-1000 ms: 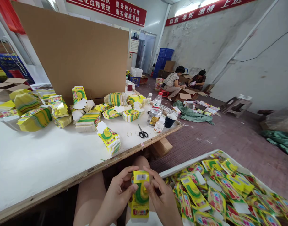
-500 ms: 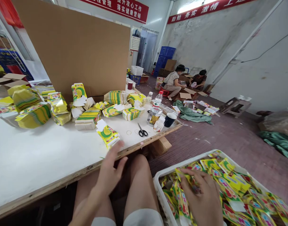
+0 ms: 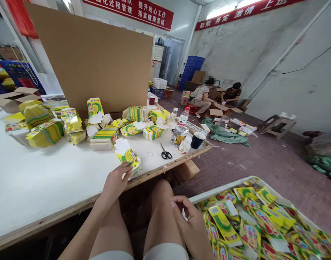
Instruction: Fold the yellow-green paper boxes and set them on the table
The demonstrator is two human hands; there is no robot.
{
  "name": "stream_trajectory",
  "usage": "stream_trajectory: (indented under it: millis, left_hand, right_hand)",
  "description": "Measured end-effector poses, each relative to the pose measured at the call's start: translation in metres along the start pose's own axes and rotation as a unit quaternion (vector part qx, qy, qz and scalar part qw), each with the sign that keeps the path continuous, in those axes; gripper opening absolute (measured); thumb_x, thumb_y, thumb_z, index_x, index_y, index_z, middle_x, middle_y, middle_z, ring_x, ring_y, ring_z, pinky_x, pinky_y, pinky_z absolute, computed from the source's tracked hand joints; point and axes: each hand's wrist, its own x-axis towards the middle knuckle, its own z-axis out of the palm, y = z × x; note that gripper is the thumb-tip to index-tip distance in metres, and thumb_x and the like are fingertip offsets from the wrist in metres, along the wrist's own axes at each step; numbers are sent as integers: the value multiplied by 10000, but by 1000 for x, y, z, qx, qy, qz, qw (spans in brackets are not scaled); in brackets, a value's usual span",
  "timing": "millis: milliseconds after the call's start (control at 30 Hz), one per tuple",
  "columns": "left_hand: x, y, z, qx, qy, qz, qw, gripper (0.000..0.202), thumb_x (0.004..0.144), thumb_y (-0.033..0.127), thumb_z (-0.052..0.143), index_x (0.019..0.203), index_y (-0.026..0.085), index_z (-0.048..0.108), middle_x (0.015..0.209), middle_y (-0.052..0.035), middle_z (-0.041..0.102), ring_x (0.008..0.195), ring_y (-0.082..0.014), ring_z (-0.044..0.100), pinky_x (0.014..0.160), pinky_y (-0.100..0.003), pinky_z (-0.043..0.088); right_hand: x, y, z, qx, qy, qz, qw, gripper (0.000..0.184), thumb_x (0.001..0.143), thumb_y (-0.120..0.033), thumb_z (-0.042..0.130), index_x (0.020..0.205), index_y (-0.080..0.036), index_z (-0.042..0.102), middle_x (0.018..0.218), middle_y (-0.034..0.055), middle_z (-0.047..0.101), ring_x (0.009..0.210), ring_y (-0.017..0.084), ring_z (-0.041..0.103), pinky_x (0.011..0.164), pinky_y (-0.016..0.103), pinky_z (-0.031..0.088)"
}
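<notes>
At the table's front edge, my left hand (image 3: 115,182) has its fingers on top of a small pile of yellow flat cartons (image 3: 129,156) with white flaps, thumb at the near side. My right hand (image 3: 194,224) is above my right thigh, beside the basket, its fingers curled and thumb drawn in. A pale bit shows between those fingers; I cannot tell what it is. To the right a white basket (image 3: 201,198) is filled with yellow-and-red packs (image 3: 250,231), one yellow pack (image 3: 225,225) lying on top near my right hand.
Bundles of yellow cartons (image 3: 104,137) line the table by a large cardboard sheet (image 3: 100,61). Scissors (image 3: 165,153), a clear jar (image 3: 178,135), a white bottle (image 3: 184,146) and a dark mug (image 3: 197,140) stand at the right end. Two people (image 3: 204,95) sit by boxes behind.
My right hand has moved left out of the basket to above my thigh. My left hand has come down onto the pile of cartons at the table edge. The view has shifted slightly.
</notes>
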Motion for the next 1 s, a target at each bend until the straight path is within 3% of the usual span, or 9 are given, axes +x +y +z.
stream_trajectory:
  millis: [167, 233, 300, 367, 467, 567, 700, 867, 1000]
  left_hand:
    - [-29, 50, -19, -71, 55, 117, 989, 315, 941, 92, 455, 1124, 171, 699, 1161, -103, 761, 1133, -192, 690, 996, -320, 558]
    - [-46, 74, -20, -155, 23, 255, 954, 367, 924, 23, 439, 1197, 125, 661, 1182, -139, 747, 1214, -189, 637, 1037, -302, 525]
    - [-61, 91, -17, -219, -24, 297, 929, 393, 925, 10, 454, 1269, 110, 616, 1182, -149, 744, 1266, -194, 595, 1089, -324, 479]
    - [-70, 100, -12, -280, -51, 242, 928, 400, 921, 58, 527, 1302, 152, 602, 1312, -150, 672, 1339, -227, 522, 1139, -378, 420]
    - [-74, 103, -8, -430, -25, 36, 902, 530, 917, 210, 605, 1432, 238, 480, 1572, -123, 391, 1452, -281, 345, 1179, -422, 339]
    - [-67, 103, -9, -614, -55, -175, 768, 569, 907, 407, 616, 1442, 280, 472, 1530, -109, 464, 1410, -316, 414, 1126, -430, 413]
    - [-57, 106, -15, -724, -179, -272, 608, 511, 778, 515, 734, 1202, 231, 709, 1272, -139, 697, 1220, -353, 603, 1011, -431, 500]
    - [-54, 111, -15, -732, -173, -288, 592, 424, 756, 425, 789, 1121, 214, 744, 1040, -114, 771, 974, -277, 710, 849, -339, 546]
    - [-54, 114, -8, -702, -143, -288, 636, 348, 762, 393, 793, 1057, 212, 752, 892, -66, 774, 787, -191, 706, 682, -235, 527]
  right_hand:
    - [-3, -3, 22, 242, -43, 78, 966, 558, 820, -674, 590, 962, -169, 778, 781, 88, 753, 626, 171, 584, 584, 267, 465]
    - [-1, -1, 26, 314, -26, 115, 942, 520, 759, -656, 683, 935, -178, 787, 723, 63, 739, 573, 151, 560, 540, 254, 444]
    - [1, 0, 24, 354, -22, 147, 923, 426, 693, -556, 799, 921, -197, 786, 724, 39, 736, 581, 152, 579, 569, 259, 468]
    - [1, 0, 20, 362, -38, 157, 918, 387, 680, -462, 843, 963, -207, 776, 818, 45, 761, 673, 180, 636, 660, 287, 508]
    - [-5, -1, 19, 355, -45, 137, 924, 348, 728, -426, 822, 985, -200, 757, 936, 67, 775, 873, 219, 682, 809, 306, 514]
    - [-14, 0, 30, 382, -94, 125, 911, 358, 760, -435, 797, 1022, -207, 710, 910, 66, 775, 852, 211, 694, 791, 299, 516]
    - [-20, 7, 45, 402, -138, 114, 898, 302, 784, -445, 768, 954, -212, 677, 822, 52, 763, 728, 189, 681, 720, 292, 519]
    - [-21, 11, 41, 356, -114, 89, 923, 289, 794, -445, 755, 924, -192, 703, 911, 73, 740, 891, 219, 664, 795, 296, 506]
    - [-23, 14, 40, 283, -100, 53, 952, 371, 767, -471, 765, 988, -182, 695, 808, 42, 696, 718, 175, 600, 665, 261, 479]
